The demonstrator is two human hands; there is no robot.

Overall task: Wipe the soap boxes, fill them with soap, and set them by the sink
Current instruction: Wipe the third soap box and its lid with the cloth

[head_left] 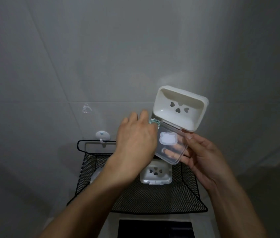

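- Tiled wall [101,48]: grey, with thin joint lines, filling the upper part of the view behind everything else.
- Black mesh basket [161,200]: hangs on the wall below the hands, its wire handle loop caught on a white wall hook [102,135].
- Left hand [136,136]: reaches across the basket with its back to the camera; the fingers are curled around a green-and-white cloth [153,121], of which only a small patch shows past the knuckles, touching the hinge edge of the held box.
- Right hand [202,157]: holds the open soap box from below and from the right; the thumb tip presses the lid's near corner, and fingers [171,152] are seen through the clear lid beneath it.
- Open soap box [180,109]: held above the basket, white tray tilted up toward the wall, with three heart-shaped holes in its floor; no soap lies in it.
- Clear lid [170,146]: hinged to the tray's lower edge and folded down toward the person, bearing a white bear-shaped patch.
- Second soap box [155,174]: white, with the same heart holes, resting in the basket just below the held lid.
- Pale object [95,175]: in the basket's left part, partly hidden by the left forearm; its nature cannot be told.
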